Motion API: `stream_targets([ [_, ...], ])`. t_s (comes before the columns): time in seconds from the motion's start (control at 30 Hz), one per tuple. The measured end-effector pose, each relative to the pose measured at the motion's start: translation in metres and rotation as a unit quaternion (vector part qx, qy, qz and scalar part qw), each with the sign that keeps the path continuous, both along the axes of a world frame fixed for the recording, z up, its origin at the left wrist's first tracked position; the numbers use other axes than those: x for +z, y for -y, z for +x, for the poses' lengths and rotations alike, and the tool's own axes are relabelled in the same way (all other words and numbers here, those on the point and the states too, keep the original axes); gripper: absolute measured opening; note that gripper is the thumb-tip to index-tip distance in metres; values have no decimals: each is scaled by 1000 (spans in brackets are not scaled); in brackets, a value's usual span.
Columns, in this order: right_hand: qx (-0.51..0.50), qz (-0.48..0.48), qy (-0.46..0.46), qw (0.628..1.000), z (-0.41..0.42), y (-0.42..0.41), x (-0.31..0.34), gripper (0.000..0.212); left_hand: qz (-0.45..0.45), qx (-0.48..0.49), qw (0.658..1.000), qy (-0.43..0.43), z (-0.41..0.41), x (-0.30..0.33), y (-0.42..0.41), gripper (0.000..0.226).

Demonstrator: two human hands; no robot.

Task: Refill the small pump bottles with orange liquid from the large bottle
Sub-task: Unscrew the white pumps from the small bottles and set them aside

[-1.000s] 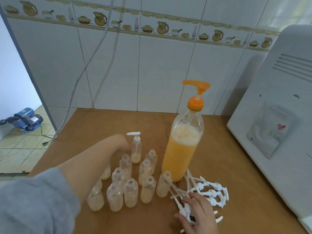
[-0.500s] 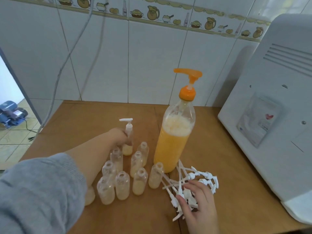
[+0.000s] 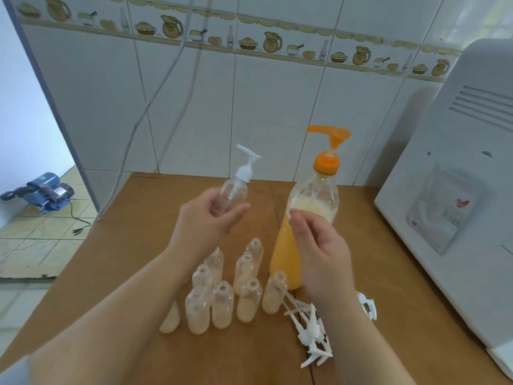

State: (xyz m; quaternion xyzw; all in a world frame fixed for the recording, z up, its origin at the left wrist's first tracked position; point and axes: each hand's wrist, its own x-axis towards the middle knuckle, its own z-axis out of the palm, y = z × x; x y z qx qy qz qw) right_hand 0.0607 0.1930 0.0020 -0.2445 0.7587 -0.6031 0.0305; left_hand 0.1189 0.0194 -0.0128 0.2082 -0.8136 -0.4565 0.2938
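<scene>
My left hand (image 3: 206, 218) grips a small clear pump bottle (image 3: 236, 188) with a white pump head, lifted and tilted above the table. My right hand (image 3: 319, 245) hovers in front of the large bottle (image 3: 305, 218) of orange liquid with its orange pump, fingers loosely curled and holding nothing. Several small uncapped bottles (image 3: 222, 304), each with a little pale liquid at the bottom, stand in a cluster on the wooden table (image 3: 144, 218) below my hands. A pile of loose white pump heads (image 3: 311, 326) lies to their right, partly hidden by my right forearm.
A large white appliance (image 3: 455, 207) stands along the right side of the table. A tiled wall (image 3: 249, 107) rises behind the table, with a grey cable (image 3: 155, 90) hanging in front of it. On the floor at left sits a blue pump (image 3: 44, 191).
My left hand has lifted the capped small bottle off the table and tilted it. My right hand has left the pile of pump heads and risen in front of the large bottle.
</scene>
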Motion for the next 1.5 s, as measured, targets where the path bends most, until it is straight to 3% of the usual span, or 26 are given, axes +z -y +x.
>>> stream_targets([
  [0.07,26,-14,63,998,0,19,20,26,-23,-22,999,-9,15,1,-16,20],
  [0.13,24,7,63,998,3,31,30,29,-25,-43,999,-21,27,1,-27,26],
  [0.2,29,34,62,997,6,31,35,28,19,-70,997,-27,38,-1,-30,32],
  [0.3,111,47,130,984,4,22,42,19,128,-124,984,-30,55,2,-24,49],
  [0.4,110,51,156,980,4,17,42,29,183,-140,972,-46,64,2,-25,44],
  [0.5,140,11,198,970,13,18,42,38,163,-154,974,-39,66,5,-29,47],
  [0.63,117,1,170,978,11,11,43,27,178,-156,970,-52,70,9,-27,47],
  [0.73,149,-15,182,972,15,9,41,33,134,-162,977,-23,70,8,-27,50],
  [0.83,154,-26,167,974,19,12,42,18,76,-178,981,9,68,8,-23,46],
  [0.97,173,-104,167,965,19,10,44,20,-5,-219,974,63,61,15,-7,34],
  [1.2,153,-170,109,967,23,9,43,27,22,-332,934,131,45,35,26,24],
  [1.33,148,-176,44,972,19,3,42,33,13,-403,899,169,32,46,39,47],
  [1.4,174,-193,23,965,17,0,42,25,55,-463,863,193,24,50,45,46],
  [1.5,196,-248,32,948,10,-7,45,19,129,-564,779,242,12,49,57,49],
])
